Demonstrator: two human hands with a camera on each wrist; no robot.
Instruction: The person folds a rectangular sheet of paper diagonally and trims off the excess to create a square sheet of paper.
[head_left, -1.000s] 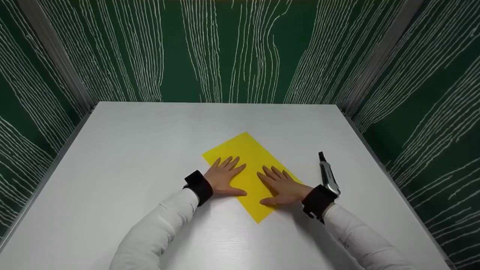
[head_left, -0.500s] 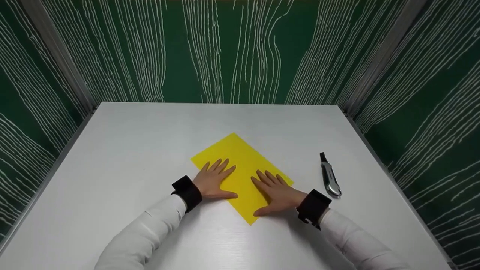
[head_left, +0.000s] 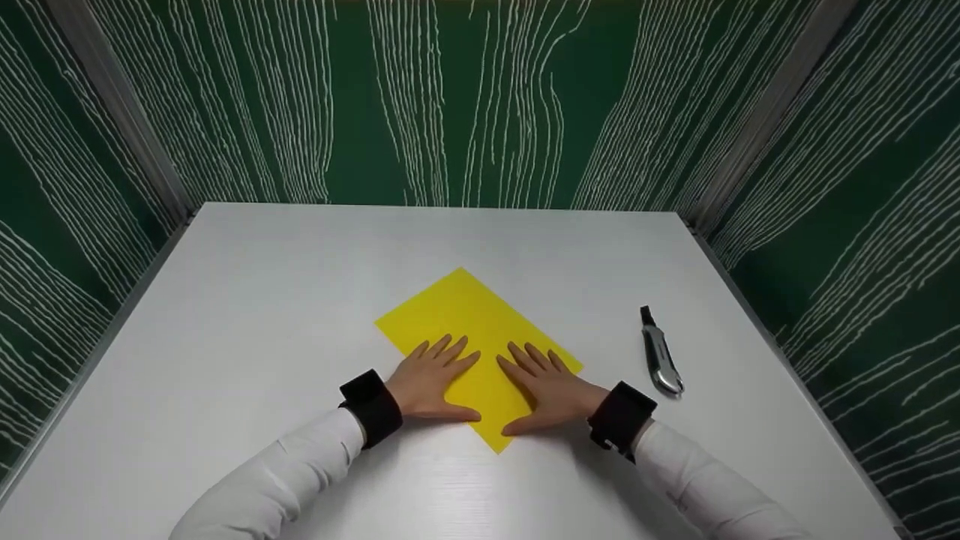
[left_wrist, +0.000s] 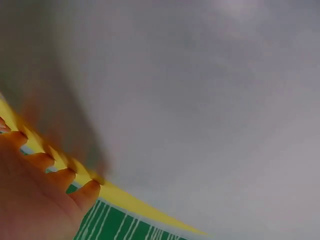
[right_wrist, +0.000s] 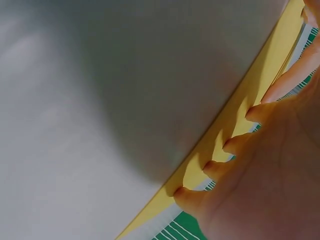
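A yellow sheet of paper (head_left: 450, 307) lies flat on the white table, turned so one corner points toward the person. My left hand (head_left: 431, 379) rests on its left side with fingers spread, thumb near the front corner. On the right side of the sheet, my right hand (head_left: 551, 390) lies the same way, thumb toward that corner. In the left wrist view, the fingertips of the left hand (left_wrist: 45, 195) touch the yellow paper (left_wrist: 135, 202). The right wrist view has the right hand (right_wrist: 260, 165) with fingertips down on the paper (right_wrist: 240, 110).
A utility knife (head_left: 661, 356) with a grey and black handle lies on the table to the right of the paper. The white table (head_left: 262, 285) is bounded by green walls (head_left: 352, 97) with white wavy lines and grey corner posts.
The paper has slid to the left under both hands and turned slightly. The left hand has also drawn back toward the person. The knife, partly hidden by the right wrist before, is now fully visible.
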